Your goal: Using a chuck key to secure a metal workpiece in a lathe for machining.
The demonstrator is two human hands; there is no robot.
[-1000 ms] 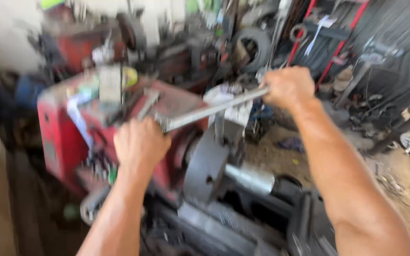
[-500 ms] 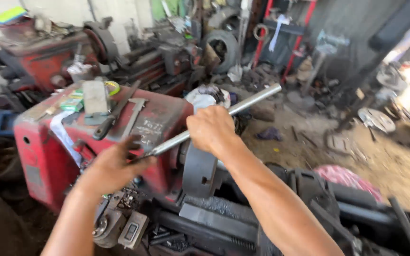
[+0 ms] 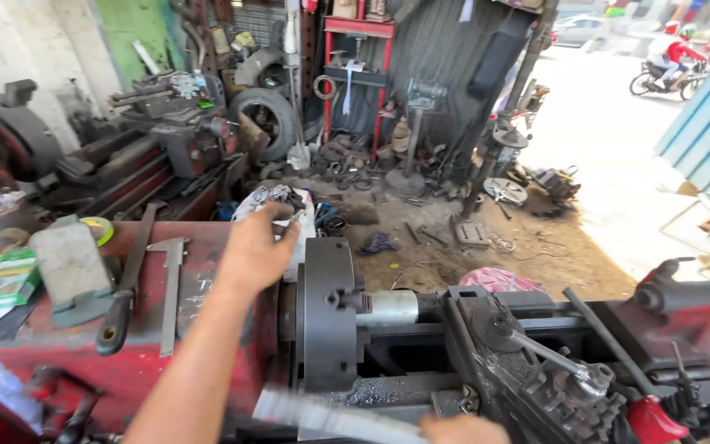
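On the red headstock at left lie a file and a caliper. The left hand hangs above the chuck, fingers loosely curled, gripping nothing. A workpiece sits clamped in the chuck. At the bottom edge, the right hand closes on a blurred steel bar. Judged step: chuck adjustment. Re-engaging the bar calls for a steady two-handed hold.

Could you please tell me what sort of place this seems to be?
Most likely a metalworking or machine repair shop: a red metal lathe with a dark round chuck, a red hydraulic press frame, and a black rubber tyre among scrap parts.
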